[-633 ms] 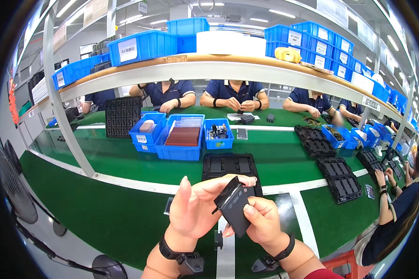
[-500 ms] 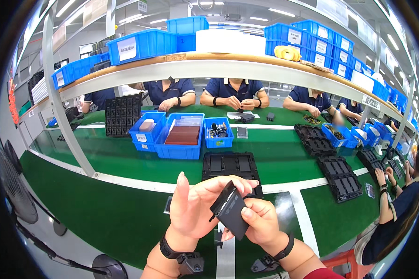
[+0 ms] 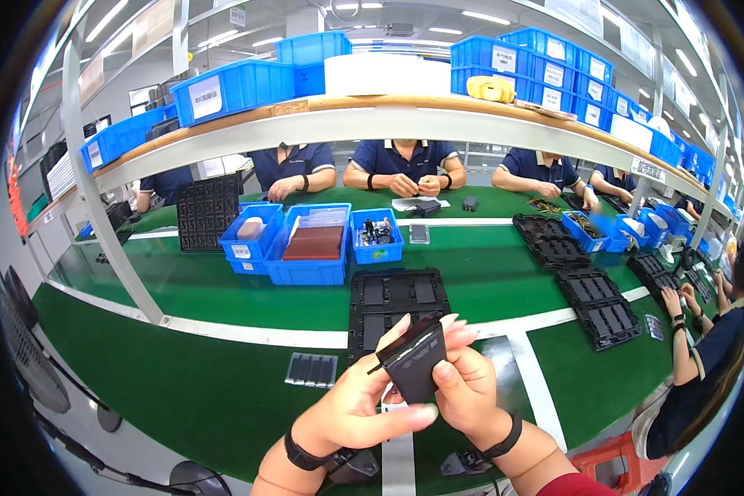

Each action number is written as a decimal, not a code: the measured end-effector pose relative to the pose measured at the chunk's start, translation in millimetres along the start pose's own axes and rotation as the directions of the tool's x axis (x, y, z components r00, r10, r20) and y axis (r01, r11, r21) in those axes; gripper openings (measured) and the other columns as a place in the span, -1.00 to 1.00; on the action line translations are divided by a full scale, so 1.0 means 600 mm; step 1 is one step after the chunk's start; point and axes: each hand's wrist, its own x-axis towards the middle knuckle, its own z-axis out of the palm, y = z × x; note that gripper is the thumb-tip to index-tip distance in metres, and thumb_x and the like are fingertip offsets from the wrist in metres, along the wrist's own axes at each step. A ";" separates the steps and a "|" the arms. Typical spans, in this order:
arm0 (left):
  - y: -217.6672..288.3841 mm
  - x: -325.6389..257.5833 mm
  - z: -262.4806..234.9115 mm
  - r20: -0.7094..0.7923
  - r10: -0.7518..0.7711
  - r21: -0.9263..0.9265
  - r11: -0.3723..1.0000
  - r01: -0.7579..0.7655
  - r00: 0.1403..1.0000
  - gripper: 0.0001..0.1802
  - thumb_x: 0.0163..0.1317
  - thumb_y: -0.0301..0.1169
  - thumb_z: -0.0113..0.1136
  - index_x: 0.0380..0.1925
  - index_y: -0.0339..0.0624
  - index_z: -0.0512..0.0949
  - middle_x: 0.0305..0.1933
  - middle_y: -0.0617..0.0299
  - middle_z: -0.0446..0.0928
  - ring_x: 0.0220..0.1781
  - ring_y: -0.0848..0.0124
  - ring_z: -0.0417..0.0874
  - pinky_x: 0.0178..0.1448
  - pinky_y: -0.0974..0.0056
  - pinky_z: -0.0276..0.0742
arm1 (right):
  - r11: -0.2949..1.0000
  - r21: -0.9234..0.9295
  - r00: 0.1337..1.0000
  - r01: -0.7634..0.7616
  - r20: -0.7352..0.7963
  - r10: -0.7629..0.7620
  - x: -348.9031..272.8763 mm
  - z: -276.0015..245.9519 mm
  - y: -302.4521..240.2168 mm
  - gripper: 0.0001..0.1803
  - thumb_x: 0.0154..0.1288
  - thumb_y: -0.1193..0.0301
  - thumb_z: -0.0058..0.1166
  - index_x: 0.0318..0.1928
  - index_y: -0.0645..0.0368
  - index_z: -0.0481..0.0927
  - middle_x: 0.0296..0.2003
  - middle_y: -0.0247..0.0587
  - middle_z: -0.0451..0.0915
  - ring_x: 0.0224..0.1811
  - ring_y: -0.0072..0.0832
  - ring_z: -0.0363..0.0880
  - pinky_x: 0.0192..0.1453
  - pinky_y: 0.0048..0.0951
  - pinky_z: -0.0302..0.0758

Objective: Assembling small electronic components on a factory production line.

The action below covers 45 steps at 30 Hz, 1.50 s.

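A flat black battery [image 3: 417, 368] with faint print and a small dark tab at its left corner is tilted up between my hands, above the bench. My right hand [image 3: 471, 393] pinches its right edge, thumb on the printed face. My left hand [image 3: 357, 405] closes round it from the left; its fingers pass behind the battery and its thumb lies at the lower edge. Just beyond stands a black moulded tray [image 3: 358, 324] with flat dark pieces in its slots. A clear pack of dark strips [image 3: 312, 369] lies left of the tray.
Blue bins [image 3: 307, 271] with brown sheets and small parts stand past the tray. More black trays [image 3: 597, 307] lie to the right. A shelf [image 3: 372, 128] with blue boxes spans above. Co-workers [image 3: 405, 169] sit across; another person [image 3: 703, 372] works at the right.
My left hand, earlier spread with its thumb raised, has closed round the battery, thumb now down at its lower edge. The view has shifted slightly, uncovering the pack of strips.
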 end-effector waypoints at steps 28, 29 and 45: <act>-0.047 0.027 0.028 -0.138 0.458 0.939 0.342 -0.031 0.878 -0.18 -0.20 -0.77 -0.04 0.23 -0.54 0.08 -0.17 -0.08 0.33 -0.18 0.14 0.40 -0.03 0.21 0.37 | 0.487 -0.769 0.884 0.413 0.210 -0.418 0.029 -0.004 -0.104 -0.86 -0.10 0.68 0.14 -0.45 0.30 0.49 -0.56 -0.15 0.51 -0.57 -0.31 0.46 -0.51 -0.43 0.38; -0.049 0.025 0.027 -0.140 0.456 0.940 0.340 -0.027 0.879 -0.18 -0.20 -0.77 -0.04 0.23 -0.54 0.08 -0.17 -0.08 0.33 -0.18 0.14 0.40 -0.03 0.21 0.37 | 0.471 -0.775 0.881 0.422 0.228 -0.415 0.030 -0.003 -0.105 -0.86 -0.09 0.69 0.12 -0.44 0.31 0.48 -0.55 -0.14 0.51 -0.56 -0.29 0.46 -0.49 -0.41 0.39; -0.058 0.022 0.034 -0.087 0.377 0.700 0.682 -0.213 0.922 -0.18 -0.20 -0.80 -0.12 0.24 -0.52 0.07 -0.13 -0.15 0.34 -0.20 0.11 0.40 -0.08 0.23 0.40 | 0.495 -0.764 0.904 0.414 0.280 -0.323 0.028 0.003 -0.113 -0.80 -0.04 0.65 0.13 -0.36 0.33 0.42 -0.39 -0.06 0.48 -0.37 -0.13 0.47 -0.27 -0.29 0.45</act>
